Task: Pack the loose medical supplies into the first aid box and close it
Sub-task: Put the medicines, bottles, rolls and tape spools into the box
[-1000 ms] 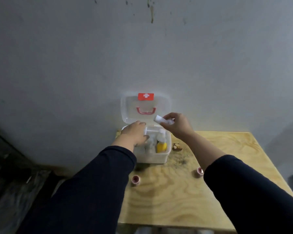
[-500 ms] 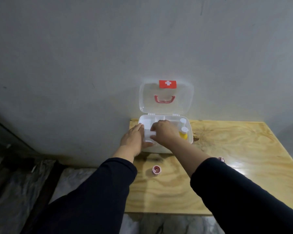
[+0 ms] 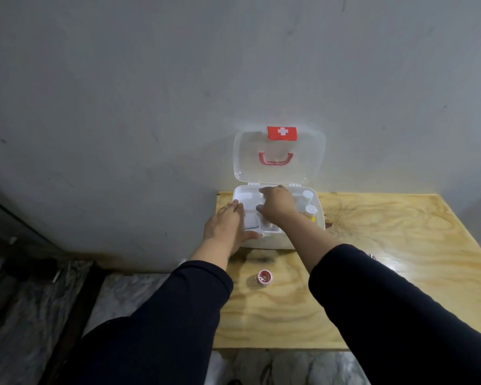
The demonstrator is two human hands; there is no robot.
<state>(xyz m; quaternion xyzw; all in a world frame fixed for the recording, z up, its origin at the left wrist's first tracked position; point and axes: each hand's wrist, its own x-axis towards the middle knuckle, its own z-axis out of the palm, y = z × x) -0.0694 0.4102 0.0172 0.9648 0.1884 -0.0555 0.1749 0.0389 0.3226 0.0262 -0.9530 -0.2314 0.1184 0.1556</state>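
White plastic makes up the first aid box [image 3: 264, 241], which stands open at the far left corner of a plywood table [image 3: 372, 259], its back against a grey wall [image 3: 150, 93]. Its translucent lid [image 3: 245, 157] is raised upright against that wall, showing a red handle [image 3: 275, 158] and a red label with a white cross [image 3: 282, 133].

From the head camera, the left hand [image 3: 225, 227] lies flat against the box's left side, fingers stretched together along the rim and the thumb on the near left corner. The right hand [image 3: 277, 205] reaches down into the middle of the inner tray [image 3: 247, 200], fingers curled downward. Whether they grip anything cannot be told, since the hand hides what is under it.

In the box's right section stand two white-capped bottles [image 3: 308, 202], the nearer one with a yellow body, just beside the right wrist.

On the table, a small roll of tape with a red core [image 3: 265, 278] lies near the front of the box, between the two dark sleeves [image 3: 164, 315]. A second small red item [image 3: 371, 256] peeks out beyond the right forearm, too hidden to identify.
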